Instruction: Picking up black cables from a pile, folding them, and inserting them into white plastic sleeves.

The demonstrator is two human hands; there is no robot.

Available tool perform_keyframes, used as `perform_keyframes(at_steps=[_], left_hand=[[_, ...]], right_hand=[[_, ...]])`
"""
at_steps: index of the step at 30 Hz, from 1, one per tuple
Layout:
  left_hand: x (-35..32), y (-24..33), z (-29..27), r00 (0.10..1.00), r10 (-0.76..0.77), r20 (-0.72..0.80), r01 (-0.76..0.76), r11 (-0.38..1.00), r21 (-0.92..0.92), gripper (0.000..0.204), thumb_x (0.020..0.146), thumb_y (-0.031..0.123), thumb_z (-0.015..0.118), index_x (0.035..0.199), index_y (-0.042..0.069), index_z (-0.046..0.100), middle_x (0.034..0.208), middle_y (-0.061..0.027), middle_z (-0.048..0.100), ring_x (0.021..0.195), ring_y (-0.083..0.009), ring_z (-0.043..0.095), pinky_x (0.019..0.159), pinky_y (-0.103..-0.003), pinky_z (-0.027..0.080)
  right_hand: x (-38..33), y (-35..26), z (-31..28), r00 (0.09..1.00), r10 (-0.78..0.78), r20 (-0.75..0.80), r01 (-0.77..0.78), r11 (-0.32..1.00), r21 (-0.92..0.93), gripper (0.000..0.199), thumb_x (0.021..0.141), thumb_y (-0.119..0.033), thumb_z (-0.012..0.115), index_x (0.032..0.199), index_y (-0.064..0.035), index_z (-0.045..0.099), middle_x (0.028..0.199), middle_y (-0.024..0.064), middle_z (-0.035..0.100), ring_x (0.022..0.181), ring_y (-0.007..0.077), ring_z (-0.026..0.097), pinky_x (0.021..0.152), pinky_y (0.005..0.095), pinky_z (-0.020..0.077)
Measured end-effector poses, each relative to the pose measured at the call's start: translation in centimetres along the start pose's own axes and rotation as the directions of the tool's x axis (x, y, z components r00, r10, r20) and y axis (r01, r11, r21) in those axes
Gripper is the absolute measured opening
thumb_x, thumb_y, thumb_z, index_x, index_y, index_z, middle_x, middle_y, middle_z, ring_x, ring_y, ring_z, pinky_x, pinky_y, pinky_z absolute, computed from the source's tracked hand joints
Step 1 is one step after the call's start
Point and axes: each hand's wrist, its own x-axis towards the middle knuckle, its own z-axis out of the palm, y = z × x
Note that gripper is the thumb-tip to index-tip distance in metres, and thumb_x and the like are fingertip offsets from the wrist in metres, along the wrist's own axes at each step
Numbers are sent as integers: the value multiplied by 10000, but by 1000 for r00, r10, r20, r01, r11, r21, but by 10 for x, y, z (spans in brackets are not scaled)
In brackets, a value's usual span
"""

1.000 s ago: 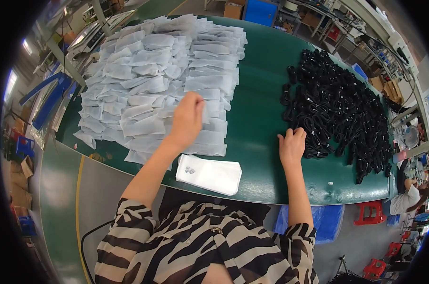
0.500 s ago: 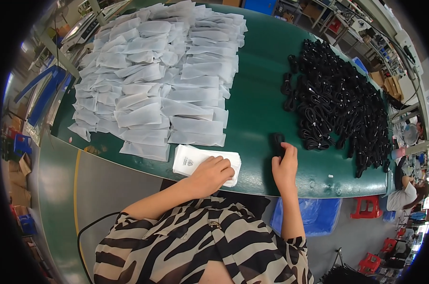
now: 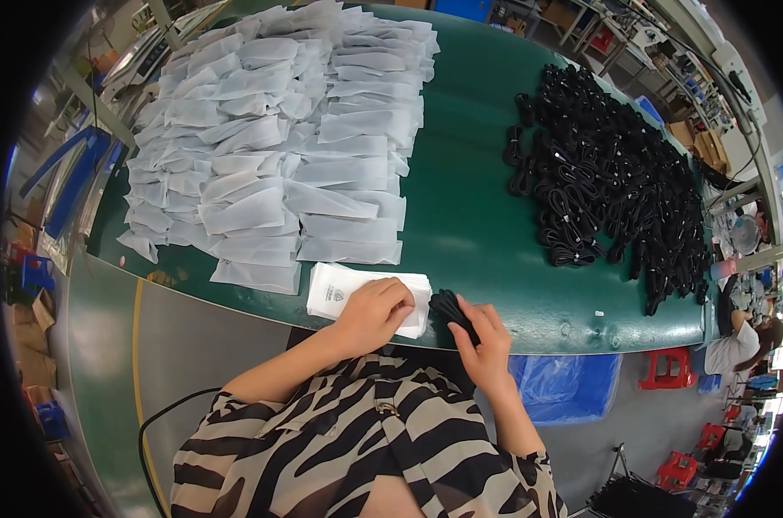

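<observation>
A stack of flat white translucent bags (image 3: 329,298) lies at the near edge of the green table. My left hand (image 3: 372,312) rests over its right part, thumb and fingers pinched together at the top bag's right end; the exact grip is partly hidden. Just right of the stack, my right hand (image 3: 486,344) holds a coiled black cable (image 3: 450,309) between thumb and fingers. The cable's far end points toward the bags, close to their right edge.
Rows of filled white bags (image 3: 253,173) cover the table's left side. A large heap of coiled black cables (image 3: 616,181) lies on the right. Below the near edge stand a blue lined bin (image 3: 564,393) and a red stool (image 3: 665,369). Another person (image 3: 741,350) sits far right.
My right hand has brought the black cable leftward, from open table to beside the bag stack. My left hand has shifted slightly left, its fingers drawn together at the bag's end.
</observation>
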Motion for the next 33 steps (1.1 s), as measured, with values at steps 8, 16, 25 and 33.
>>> perform_keyframes(at_steps=[8, 16, 25, 33], left_hand=[[1, 0, -10, 982, -183, 43, 188, 958, -216, 89, 869, 25, 662, 890, 29, 576, 836, -124, 585, 729, -297, 581, 681, -385, 478], [4, -28, 8, 989, 137, 49, -142, 981, 132, 121, 822, 96, 646, 873, 7, 581, 859, -159, 587, 843, -375, 606, 724, -480, 492], [57, -17, 14, 832, 160, 532, -338, 906, 255, 170, 719, 108, 644, 833, -13, 680, 847, -234, 705, 822, -432, 694, 698, -528, 548], [27, -1, -50, 958, 14, 287, -7, 1000, -24, 72, 892, 100, 602, 896, 30, 584, 883, -166, 632, 830, -388, 636, 714, -460, 503]], right_hand=[[-1, -6, 3, 977, -181, 111, 204, 947, -248, 479, 787, 8, 766, 1252, -52, 668, 1007, 151, 617, 793, 311, 635, 674, 345, 524], [4, 22, -2, 988, 142, -54, -137, 987, 78, 354, 926, -82, 644, 1263, 15, 595, 1149, 122, 633, 1024, 223, 594, 911, 365, 476], [-1, 32, 0, 923, 349, -159, -209, 806, 554, 350, 991, -82, 569, 1310, 62, 571, 1248, 111, 637, 966, 132, 583, 858, 291, 486], [30, -12, 8, 908, 397, -136, -165, 636, 754, 290, 861, 54, 683, 1090, -23, 521, 1037, 109, 582, 902, 257, 688, 811, 369, 591]])
